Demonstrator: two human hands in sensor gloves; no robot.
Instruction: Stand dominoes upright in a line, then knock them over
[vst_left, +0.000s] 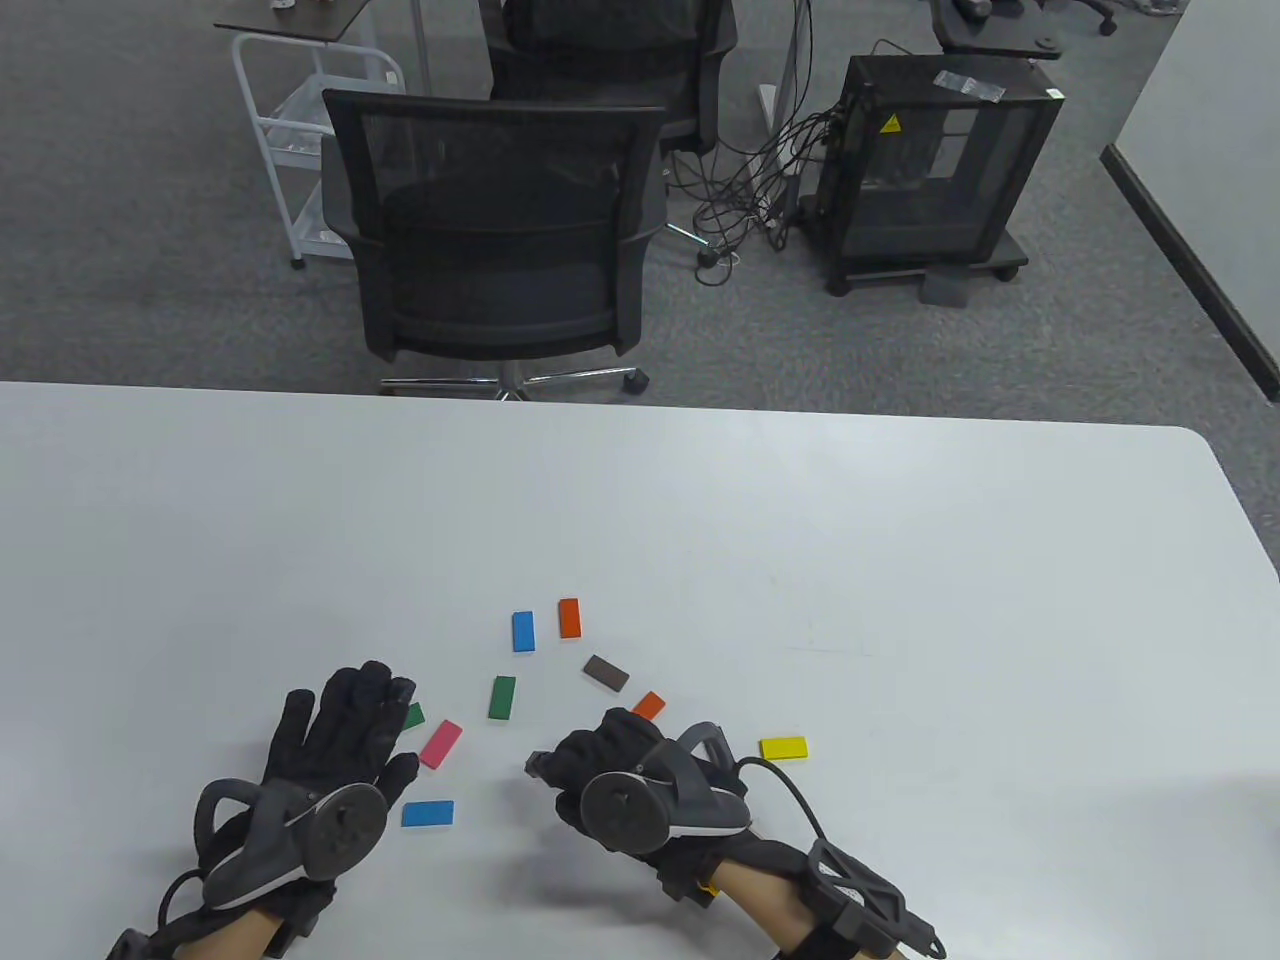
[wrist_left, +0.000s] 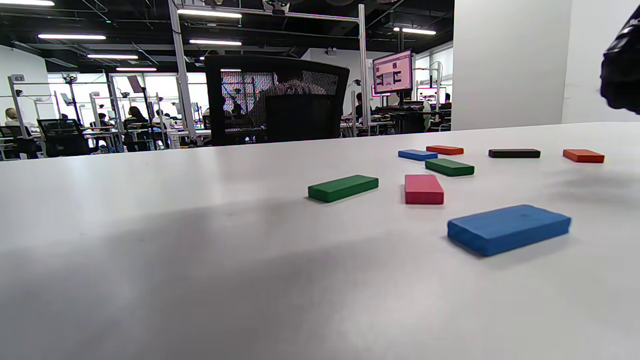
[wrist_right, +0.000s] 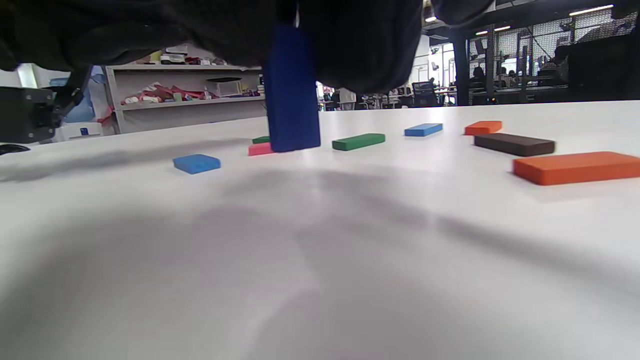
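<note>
Several coloured dominoes lie flat on the white table (vst_left: 900, 560): blue (vst_left: 523, 631), orange (vst_left: 569, 617), brown (vst_left: 605, 672), a second orange (vst_left: 648, 705), yellow (vst_left: 783, 747), green (vst_left: 502, 697), pink (vst_left: 440, 743) and light blue (vst_left: 427, 813). Another green one (vst_left: 412, 715) is half hidden by my left hand (vst_left: 345, 715), which rests flat with straight fingers. My right hand (vst_left: 560, 762) is curled over. In the right wrist view it pinches a dark blue domino (wrist_right: 292, 100) upright, with the domino's lower end at the tabletop. The left wrist view shows the flat dominoes, such as the light blue one (wrist_left: 509, 228).
Beyond the table's far edge stands a black mesh office chair (vst_left: 495, 230). A black cabinet (vst_left: 930, 170) with loose cables sits on the carpet at the right. A white trolley (vst_left: 300, 120) stands at the back left.
</note>
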